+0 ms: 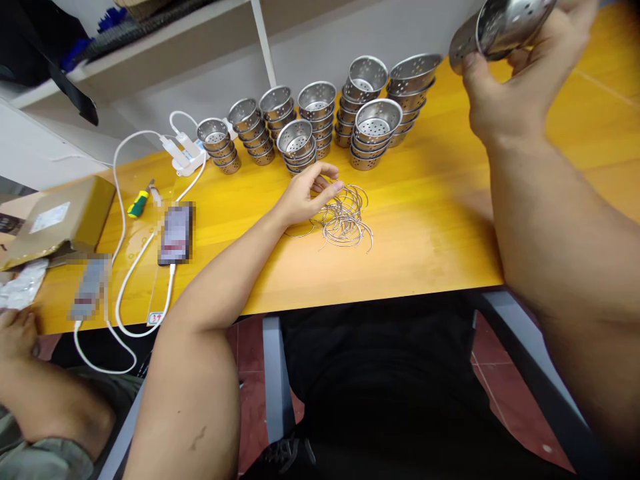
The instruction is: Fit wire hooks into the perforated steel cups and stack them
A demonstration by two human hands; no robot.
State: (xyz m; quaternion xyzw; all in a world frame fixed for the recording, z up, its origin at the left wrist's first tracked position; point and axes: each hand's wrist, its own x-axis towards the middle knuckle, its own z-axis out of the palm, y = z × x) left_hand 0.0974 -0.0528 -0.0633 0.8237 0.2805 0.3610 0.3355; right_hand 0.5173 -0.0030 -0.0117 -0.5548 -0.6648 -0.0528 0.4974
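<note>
My right hand (530, 87) is raised at the upper right, wrapped round perforated metal cups (507, 30) that are tilted on their side; the frame's top edge cuts them off in part. My left hand (310, 193) rests low over the table, thumb and fingers apart with a gap between them. Just beside and under its fingertips lies a loose heap of thin curved metal wires (345, 223). Behind that hand stands a short stack of perforated cups (296, 143). Another front stack (376, 133) is to its right.
More cup stacks (316, 110) line the back of the yellow table (400, 260). To the left are a phone (176, 233) on a white cable, a second phone (91, 287), a power strip (186, 159), a screwdriver (139, 203) and a cardboard box (65, 220). Another person's hand (17, 337) is at far left.
</note>
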